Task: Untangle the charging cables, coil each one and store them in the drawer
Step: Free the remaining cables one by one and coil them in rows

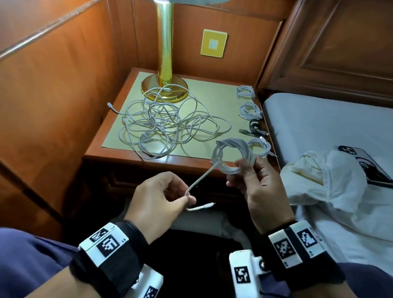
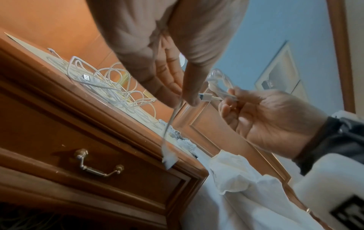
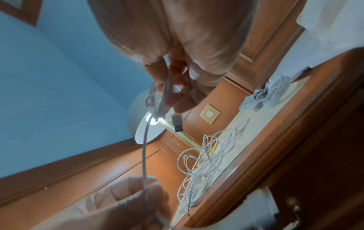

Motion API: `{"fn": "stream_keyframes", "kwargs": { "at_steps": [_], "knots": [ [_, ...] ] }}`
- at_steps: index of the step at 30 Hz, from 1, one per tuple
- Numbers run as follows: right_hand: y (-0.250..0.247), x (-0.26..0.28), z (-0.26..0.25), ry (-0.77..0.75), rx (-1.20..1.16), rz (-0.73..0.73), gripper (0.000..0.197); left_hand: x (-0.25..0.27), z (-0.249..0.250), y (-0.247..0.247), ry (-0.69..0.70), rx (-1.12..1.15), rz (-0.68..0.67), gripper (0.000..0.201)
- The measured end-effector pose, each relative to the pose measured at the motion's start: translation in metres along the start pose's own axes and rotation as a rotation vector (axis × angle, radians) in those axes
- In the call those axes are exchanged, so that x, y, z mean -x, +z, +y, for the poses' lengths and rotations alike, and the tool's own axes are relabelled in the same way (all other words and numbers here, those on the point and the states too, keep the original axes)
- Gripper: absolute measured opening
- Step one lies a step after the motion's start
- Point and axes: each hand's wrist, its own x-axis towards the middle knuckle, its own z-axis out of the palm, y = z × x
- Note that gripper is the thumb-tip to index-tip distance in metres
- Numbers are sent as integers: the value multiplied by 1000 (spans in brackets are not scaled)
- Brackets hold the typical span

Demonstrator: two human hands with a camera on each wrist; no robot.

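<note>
My right hand (image 1: 249,172) grips a coiled white cable (image 1: 232,154) in the air, just in front of the nightstand's front right corner. A USB plug (image 3: 176,124) of that coil sticks out below my right fingers (image 3: 183,99). The coil's loose tail (image 1: 202,179) runs down to my left hand (image 1: 180,197), which pinches it between thumb and forefinger; the connector end (image 1: 204,206) hangs past the pinch. A tangle of white cables (image 1: 166,123) lies on the nightstand top. The drawer (image 2: 94,169) below is closed, with a brass handle (image 2: 99,165).
Several coiled cables (image 1: 250,108), one of them black (image 1: 255,126), lie along the nightstand's right edge. A gold lamp (image 1: 164,86) stands at the back. The bed (image 1: 339,131) on the right carries a crumpled white cloth (image 1: 329,176) and a phone (image 1: 369,168).
</note>
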Motion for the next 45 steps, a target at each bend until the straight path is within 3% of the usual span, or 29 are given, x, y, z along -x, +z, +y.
{"fn": "stream_keyframes", "kwargs": {
  "at_steps": [5,9,12,15,19,22,26,34,37,39,45],
  "knots": [
    [7,9,-5,68,-159,-73,16,3,-1,10,-15,64,69,25],
    [11,14,-4,138,-232,-126,14,6,3,12,-180,306,-77,25],
    [13,16,0,146,-235,-179,14,7,10,12,-229,514,-128,6],
    [13,17,2,165,-194,-219,20,5,12,9,-252,689,-168,16],
    [11,16,2,125,26,-263,16,1,9,2,-138,668,-264,33],
    [10,14,7,112,157,-301,20,-2,7,-1,-129,680,-248,30],
    [11,15,11,145,200,-320,22,-2,5,-1,-39,487,-194,21],
    [13,17,8,120,223,-319,22,-5,-3,1,-77,554,-212,23],
    [14,17,5,56,287,-324,22,-3,2,1,-126,633,-285,19],
    [12,17,7,30,327,-321,20,-1,7,1,-169,700,-325,27],
    [12,17,10,-62,454,-373,13,-2,4,1,-91,602,-255,33]
  ]
}}
